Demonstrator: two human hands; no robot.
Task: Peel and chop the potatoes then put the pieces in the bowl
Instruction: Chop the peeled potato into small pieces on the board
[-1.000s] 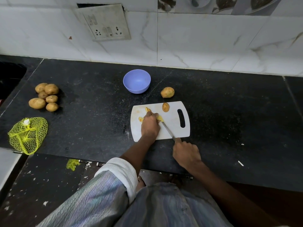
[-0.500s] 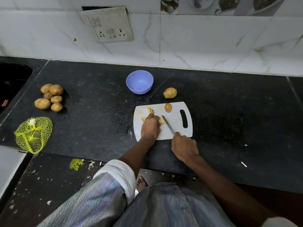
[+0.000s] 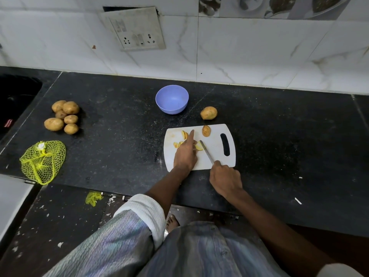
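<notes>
**Chopping stage: potato slices on the cutting board**

Centrally in the frame, a white cutting board (image 3: 214,154) with a slotted handle at its right end lies on the black countertop (image 3: 279,136). Pale yellow potato slices (image 3: 184,134) lie on the board's left half, partly hidden under the left hand (image 3: 184,154). That hand rests over the slices with its index finger stretched straight toward the top of the frame; how the other fingers lie cannot be told. The right hand (image 3: 225,178), just below the board's lower edge, has its fingers curled round the handle of a knife (image 3: 206,151), whose blade slants up and left across the board, its tip just beside the slices. A half potato (image 3: 206,130), skin still on, sits near the board's upper edge, apart from the blade. A whole potato (image 3: 208,112) lies on the countertop just above the board.

Above and left of the board stands the lilac bowl (image 3: 172,99); no pieces show inside it. At the left of the frame, well apart from the board, a cluster of six unpeeled potatoes (image 3: 62,116) lies on the countertop, with a yellow mesh bag (image 3: 43,161) below it near the counter's edge. A switch and socket plate (image 3: 135,29) is mounted on the white tiled wall (image 3: 259,52) at the top.
</notes>
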